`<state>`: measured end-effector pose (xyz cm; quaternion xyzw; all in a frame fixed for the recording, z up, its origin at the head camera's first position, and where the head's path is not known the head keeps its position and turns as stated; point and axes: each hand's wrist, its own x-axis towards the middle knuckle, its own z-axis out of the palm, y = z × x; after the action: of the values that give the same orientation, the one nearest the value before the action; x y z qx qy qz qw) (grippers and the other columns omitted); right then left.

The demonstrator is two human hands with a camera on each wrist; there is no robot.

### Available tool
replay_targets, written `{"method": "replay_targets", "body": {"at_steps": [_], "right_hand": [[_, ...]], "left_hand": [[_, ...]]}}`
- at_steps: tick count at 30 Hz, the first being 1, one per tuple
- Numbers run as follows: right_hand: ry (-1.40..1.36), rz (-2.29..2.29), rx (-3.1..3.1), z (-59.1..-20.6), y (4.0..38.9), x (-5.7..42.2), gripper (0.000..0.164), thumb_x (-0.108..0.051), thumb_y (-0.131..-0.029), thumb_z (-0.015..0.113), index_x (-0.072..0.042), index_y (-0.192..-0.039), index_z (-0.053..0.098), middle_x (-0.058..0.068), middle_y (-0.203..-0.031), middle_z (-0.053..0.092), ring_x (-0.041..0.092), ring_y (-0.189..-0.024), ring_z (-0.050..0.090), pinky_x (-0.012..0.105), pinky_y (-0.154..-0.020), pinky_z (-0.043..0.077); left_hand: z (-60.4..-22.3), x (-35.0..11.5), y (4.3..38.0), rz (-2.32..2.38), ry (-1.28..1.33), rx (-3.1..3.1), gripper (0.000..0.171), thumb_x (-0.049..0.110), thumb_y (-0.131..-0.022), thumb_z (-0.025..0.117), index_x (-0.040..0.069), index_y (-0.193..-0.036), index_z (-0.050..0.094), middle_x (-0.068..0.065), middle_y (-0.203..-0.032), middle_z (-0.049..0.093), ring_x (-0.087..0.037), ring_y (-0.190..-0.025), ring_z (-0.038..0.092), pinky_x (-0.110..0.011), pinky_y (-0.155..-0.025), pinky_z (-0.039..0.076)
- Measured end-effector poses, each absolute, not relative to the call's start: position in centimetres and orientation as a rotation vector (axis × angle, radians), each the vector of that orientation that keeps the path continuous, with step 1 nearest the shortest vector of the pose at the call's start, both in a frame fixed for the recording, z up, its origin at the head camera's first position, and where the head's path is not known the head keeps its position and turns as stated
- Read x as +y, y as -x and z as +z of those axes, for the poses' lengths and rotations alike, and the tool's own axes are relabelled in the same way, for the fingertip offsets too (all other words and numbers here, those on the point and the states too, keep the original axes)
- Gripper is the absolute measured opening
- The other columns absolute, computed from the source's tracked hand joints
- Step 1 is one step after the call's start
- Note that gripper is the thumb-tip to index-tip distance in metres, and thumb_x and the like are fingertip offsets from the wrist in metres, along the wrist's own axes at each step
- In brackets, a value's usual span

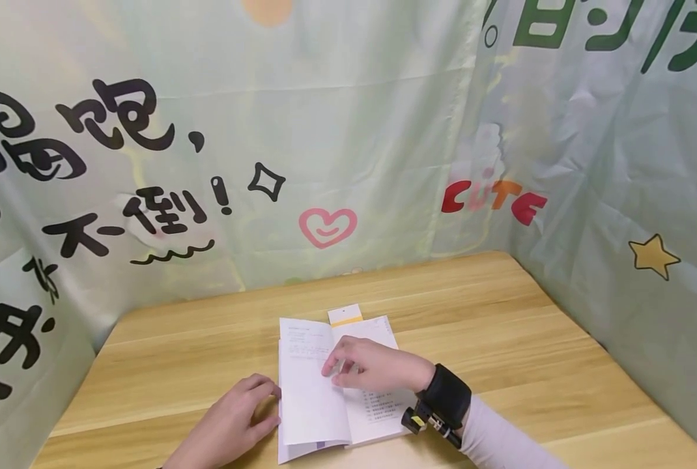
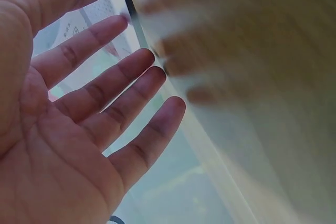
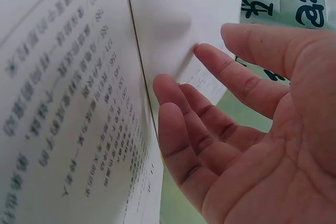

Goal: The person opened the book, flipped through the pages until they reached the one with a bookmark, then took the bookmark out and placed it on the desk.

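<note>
An open book [image 1: 313, 410] lies on the wooden table, its left page mostly blank and its right page [image 3: 68, 103] carrying columns of printed text in the right wrist view. Over the gutter, my right hand [image 1: 374, 366] has loosely bent fingers, with the index fingertip [image 3: 202, 50] at the left page. Nothing is gripped in it. My left hand [image 1: 237, 417] rests on the table by the book's left edge, fingertips right at that edge. The left wrist view shows its fingers [image 2: 157, 129] spread and relaxed, tips at the tabletop.
A white card with a yellow stripe [image 1: 345, 315] sticks out past the book's top edge. The wooden table [image 1: 471, 306] is enclosed by printed fabric walls [image 1: 384, 143] at the back and both sides. A black wrist camera mount [image 1: 442, 404] sits on the right wrist.
</note>
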<state>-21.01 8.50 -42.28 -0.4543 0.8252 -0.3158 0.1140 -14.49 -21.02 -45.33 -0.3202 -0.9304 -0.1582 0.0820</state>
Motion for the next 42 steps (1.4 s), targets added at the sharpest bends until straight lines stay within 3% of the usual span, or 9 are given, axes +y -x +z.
{"method": "replay_targets", "body": {"at_steps": [11,27,42], "right_hand": [[1.39,-0.869,2.474,-42.83,20.92,8.04,0.017,-0.023,-0.096,0.06,-0.015,-0.107,0.069,-0.003,-0.108,0.053,-0.002,-0.087,0.055,0.017,-0.074,0.048],[1.329,-0.821,2.498,-42.73,20.43,8.02,0.018,-0.028,-0.096,0.06,-0.019,-0.109,0.069,-0.006,-0.114,0.05,0.003,-0.093,0.057,0.016,-0.077,0.044],[1.343,-0.745,2.506,-42.37,20.16,8.01,0.027,-0.029,-0.097,0.058,-0.019,-0.119,0.07,-0.005,-0.119,0.049,0.006,-0.096,0.055,0.018,-0.081,0.043]], "left_hand": [[-45.33,-21.35,14.53,-0.447,0.928,-2.778,0.025,0.025,-0.081,0.076,0.019,-0.104,0.066,0.006,-0.109,0.058,-0.008,-0.094,0.053,-0.033,-0.08,0.051],[-45.46,-21.69,14.71,-0.457,0.903,-2.795,0.026,0.027,-0.081,0.076,0.019,-0.103,0.066,0.005,-0.109,0.059,-0.01,-0.098,0.055,-0.033,-0.082,0.051],[-45.27,-21.91,14.71,-0.472,0.878,-2.79,0.023,0.028,-0.082,0.075,0.021,-0.103,0.067,0.007,-0.108,0.059,-0.008,-0.096,0.055,-0.033,-0.081,0.051]]}}
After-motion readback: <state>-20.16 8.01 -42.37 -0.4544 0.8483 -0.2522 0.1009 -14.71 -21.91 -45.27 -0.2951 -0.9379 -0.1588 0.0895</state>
